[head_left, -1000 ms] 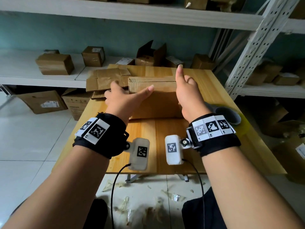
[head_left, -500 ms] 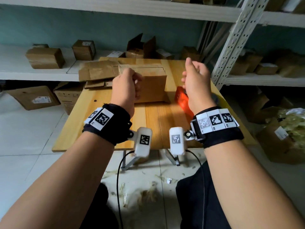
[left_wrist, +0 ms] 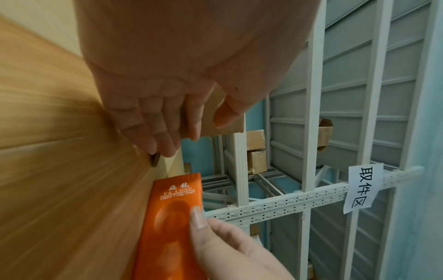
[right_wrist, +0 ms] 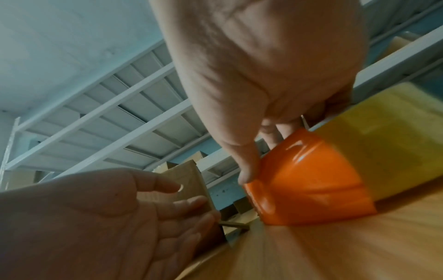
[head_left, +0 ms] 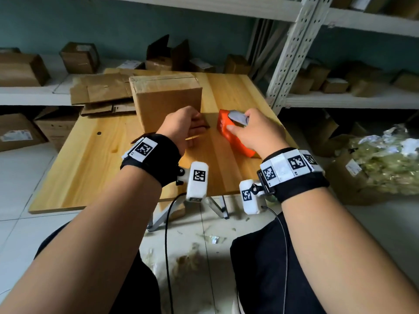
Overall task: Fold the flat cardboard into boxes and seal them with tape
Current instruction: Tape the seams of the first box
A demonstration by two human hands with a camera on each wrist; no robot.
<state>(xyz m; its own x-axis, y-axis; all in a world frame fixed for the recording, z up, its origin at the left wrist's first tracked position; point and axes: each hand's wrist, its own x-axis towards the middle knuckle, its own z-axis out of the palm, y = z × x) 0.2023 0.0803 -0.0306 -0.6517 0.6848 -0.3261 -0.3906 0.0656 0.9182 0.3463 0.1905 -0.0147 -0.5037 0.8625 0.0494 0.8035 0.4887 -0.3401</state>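
Centrally on the wooden table point(head_left: 95, 159) stands the folded cardboard box point(head_left: 166, 103), its near right corner just beyond the left hand point(head_left: 184, 126), whose relaxed fingers hold nothing, while the right hand point(head_left: 256, 130), just right of it, grips an orange tape dispenser point(head_left: 231, 134).

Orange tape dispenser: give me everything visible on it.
The orange tape dispenser is glossy plastic as it looks, with a long flat side panel printed "YA LONG" under two characters, plus a smaller line too blurred to read, and a shallow oval recess. A grey curved part sits at its top. It lies tilted on the wooden table, right of the cardboard box. The right hand holds it, thumb on the panel. The left hand is apart from it. No tape is visible.
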